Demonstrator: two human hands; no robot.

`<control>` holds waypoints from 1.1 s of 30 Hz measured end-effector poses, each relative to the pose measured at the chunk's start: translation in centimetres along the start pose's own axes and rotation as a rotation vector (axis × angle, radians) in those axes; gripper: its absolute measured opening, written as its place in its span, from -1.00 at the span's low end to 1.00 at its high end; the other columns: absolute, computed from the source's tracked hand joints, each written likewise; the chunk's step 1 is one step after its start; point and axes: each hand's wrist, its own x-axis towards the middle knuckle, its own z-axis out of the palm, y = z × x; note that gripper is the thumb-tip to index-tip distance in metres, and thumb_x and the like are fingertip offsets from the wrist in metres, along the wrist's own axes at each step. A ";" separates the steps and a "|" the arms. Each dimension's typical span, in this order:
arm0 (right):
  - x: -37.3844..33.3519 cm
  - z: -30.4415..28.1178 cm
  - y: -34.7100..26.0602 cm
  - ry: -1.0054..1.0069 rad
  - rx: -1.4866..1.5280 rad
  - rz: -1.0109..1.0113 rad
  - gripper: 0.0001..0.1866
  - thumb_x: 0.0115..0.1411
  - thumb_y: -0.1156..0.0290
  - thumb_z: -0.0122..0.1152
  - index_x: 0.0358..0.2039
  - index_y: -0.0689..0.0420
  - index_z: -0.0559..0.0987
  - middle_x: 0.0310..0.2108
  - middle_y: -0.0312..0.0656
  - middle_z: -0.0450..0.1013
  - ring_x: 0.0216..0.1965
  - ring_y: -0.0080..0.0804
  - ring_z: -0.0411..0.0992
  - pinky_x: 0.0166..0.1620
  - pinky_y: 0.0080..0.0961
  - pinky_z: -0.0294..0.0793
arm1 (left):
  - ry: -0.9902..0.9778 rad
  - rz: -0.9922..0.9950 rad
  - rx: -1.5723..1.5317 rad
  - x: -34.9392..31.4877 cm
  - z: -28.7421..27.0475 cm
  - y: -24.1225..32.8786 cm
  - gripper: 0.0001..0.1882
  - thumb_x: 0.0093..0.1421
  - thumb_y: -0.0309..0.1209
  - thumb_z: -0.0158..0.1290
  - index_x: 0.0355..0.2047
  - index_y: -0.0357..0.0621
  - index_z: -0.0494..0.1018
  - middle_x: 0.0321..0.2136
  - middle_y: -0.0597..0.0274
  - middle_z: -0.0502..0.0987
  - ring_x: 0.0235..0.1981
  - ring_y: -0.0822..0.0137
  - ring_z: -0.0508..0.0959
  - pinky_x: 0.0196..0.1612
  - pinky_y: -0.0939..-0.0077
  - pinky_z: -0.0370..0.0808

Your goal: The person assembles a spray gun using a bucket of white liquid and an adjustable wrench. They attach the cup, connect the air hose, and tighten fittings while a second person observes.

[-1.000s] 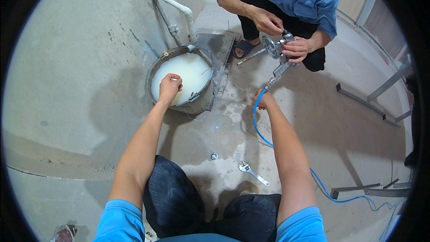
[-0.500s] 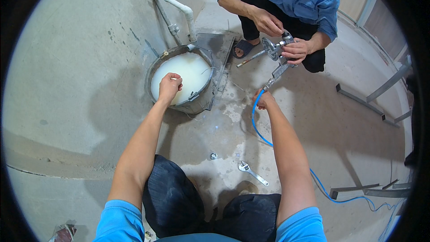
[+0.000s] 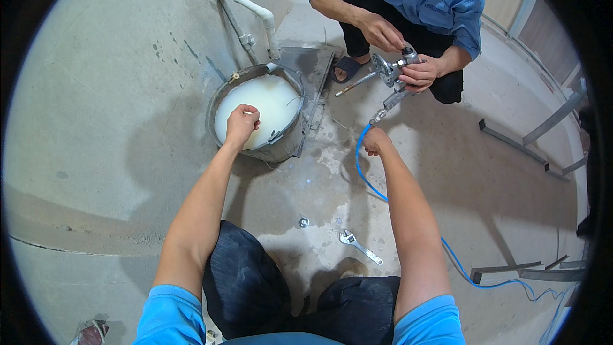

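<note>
Setting: a person crouches on a bare concrete floor (image 3: 96, 121), seen from above, both forearms reaching forward.
Left hand: the left hand (image 3: 242, 124) is curled into a loose fist over the near rim of a grey bucket (image 3: 287, 144); whether the fingers pinch anything cannot be told.
Bucket: round, filled with milky white liquid (image 3: 271, 102), standing beside a white pipe (image 3: 255, 9).
Right hand: the right hand (image 3: 377, 140) is closed around a blue hose (image 3: 361, 169), near its upper end.
Hose: it curves from the metal valve fitting (image 3: 391, 73) down past the right forearm and trails along the floor to the right.
Co-worker: a person in a blue shirt squats opposite, both hands on the fitting.
Floor items: an adjustable wrench (image 3: 359, 246) and a small metal nut (image 3: 304, 222) lie between the knees and the bucket.
</note>
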 end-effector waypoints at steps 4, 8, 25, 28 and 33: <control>-0.5 -0.3 -0.2 -0.070 -0.004 0.013 -0.57 0.22 0.38 0.00 0.07 0.26 0.50 -0.31 -0.05 0.65 -0.44 -0.26 0.65 -0.28 -0.33 0.63 | -0.002 0.010 0.015 -0.2 0.0 0.2 -0.81 0.18 -0.49 0.14 -0.21 -0.32 0.50 -0.53 0.19 0.59 -0.54 0.43 0.58 -0.40 0.51 0.50; -0.7 -0.4 -0.3 -0.081 -0.082 0.001 -0.57 0.25 0.34 -0.04 0.04 0.30 0.55 -0.25 0.01 0.65 -0.45 -0.24 0.65 -0.28 -0.33 0.64 | -0.007 -0.016 -0.015 -0.4 0.0 0.4 -0.81 0.18 -0.49 0.13 -0.21 -0.32 0.49 -0.53 0.18 0.59 -0.54 0.43 0.57 -0.40 0.50 0.50; -1.4 -0.7 -0.2 -0.040 -0.033 -0.017 -0.65 0.17 0.27 0.11 -0.27 0.31 0.68 -0.36 0.01 0.65 -0.44 -0.23 0.65 -0.22 -0.28 0.62 | 0.001 0.007 -0.011 -1.1 0.0 1.1 -0.83 0.20 -0.50 0.13 -0.22 -0.32 0.49 -0.53 0.19 0.57 -0.54 0.43 0.56 -0.41 0.51 0.50; -1.2 -0.5 -0.4 -0.004 -0.059 -0.054 -0.69 0.18 0.29 0.12 -0.41 0.30 0.66 -0.49 -0.05 0.61 -0.50 -0.27 0.63 -0.38 -0.30 0.63 | -0.018 0.010 0.009 -0.9 0.0 1.0 -0.83 0.23 -0.49 0.13 -0.19 -0.28 0.46 -0.51 0.23 0.54 -0.52 0.45 0.54 -0.42 0.54 0.47; -0.9 -0.2 -0.3 -0.009 -0.061 -0.054 -0.72 0.12 0.33 0.12 -0.43 0.30 0.65 -0.50 -0.05 0.61 -0.50 -0.27 0.63 -0.36 -0.29 0.63 | -0.028 0.004 -0.005 -0.7 -0.2 0.6 -0.82 0.24 -0.48 0.13 -0.17 -0.26 0.45 -0.49 0.24 0.53 -0.51 0.47 0.52 -0.43 0.57 0.46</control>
